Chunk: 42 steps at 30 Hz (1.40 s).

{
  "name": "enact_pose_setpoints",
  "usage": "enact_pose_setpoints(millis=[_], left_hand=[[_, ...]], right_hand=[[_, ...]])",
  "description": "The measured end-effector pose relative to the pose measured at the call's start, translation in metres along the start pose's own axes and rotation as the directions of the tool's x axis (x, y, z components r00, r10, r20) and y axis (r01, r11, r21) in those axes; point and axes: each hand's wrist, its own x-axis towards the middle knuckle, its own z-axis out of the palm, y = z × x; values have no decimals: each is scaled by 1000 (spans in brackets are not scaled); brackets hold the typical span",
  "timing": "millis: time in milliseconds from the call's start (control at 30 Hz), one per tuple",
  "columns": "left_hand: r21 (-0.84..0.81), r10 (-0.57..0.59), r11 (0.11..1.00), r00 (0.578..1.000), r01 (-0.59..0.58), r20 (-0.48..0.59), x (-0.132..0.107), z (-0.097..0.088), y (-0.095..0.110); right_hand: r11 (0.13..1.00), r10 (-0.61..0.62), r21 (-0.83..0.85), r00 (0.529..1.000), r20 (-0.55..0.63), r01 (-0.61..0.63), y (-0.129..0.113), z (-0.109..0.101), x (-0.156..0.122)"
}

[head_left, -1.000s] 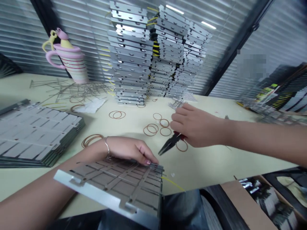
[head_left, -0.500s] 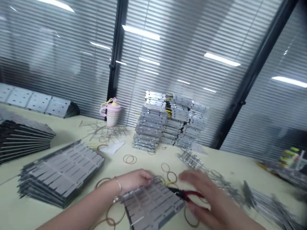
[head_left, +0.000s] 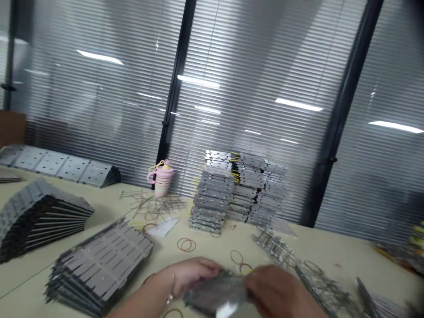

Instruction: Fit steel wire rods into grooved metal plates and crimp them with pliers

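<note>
My left hand (head_left: pixel 198 274) grips the far left edge of a grey slotted metal plate (head_left: pixel 215 293), its thumb on top. The plate is blurred and tilted, with a bright glare on its near edge. My right hand (head_left: pixel 276 289) is closed at the plate's right edge, and its fingertips are partly hidden. Rubber bands (head_left: pixel 245 268) lie just beyond the plate. To the left is a stack of similar slotted plates (head_left: pixel 109 256). No red-handled pliers can be made out now.
Bundled metal plates (head_left: pixel 215 194) stand stacked at the back by the blinds. A pink cup (head_left: pixel 163 180) stands beside thin metal rods (head_left: pixel 155 205). Fanned plates (head_left: pixel 56 216) lie at left. Loose metal strips (head_left: pixel 278 249) spread across the right side.
The view has tipped up and shifted left. My right hand has moved from the red-handled pliers and closed at the plate's right edge. The plate has turned in my left hand.
</note>
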Motion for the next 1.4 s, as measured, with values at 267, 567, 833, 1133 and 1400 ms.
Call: enact_pose_setpoints(millis=[267,567,833,1133,1400], left_hand=[[-206,-38,978,999,40,14,13,-6,-14],[-191,10,981,1000,-13,-17,18,-2,-18],[-165,4,986,1000,-1,16,18,2,-15],[-173,22,985,998,-12,52,11,2,-11],[-152,9,988,999,-3,36,9,4,-9]], right_hand=[[844,238,-454,958,-158,-285,91,-64,140],[832,359,-514,909,210,-210,134,0,223],[818,400,-525,889,225,-235,131,18,222],[810,389,-528,908,156,-256,137,15,212],[833,380,-486,912,156,-264,132,25,222]])
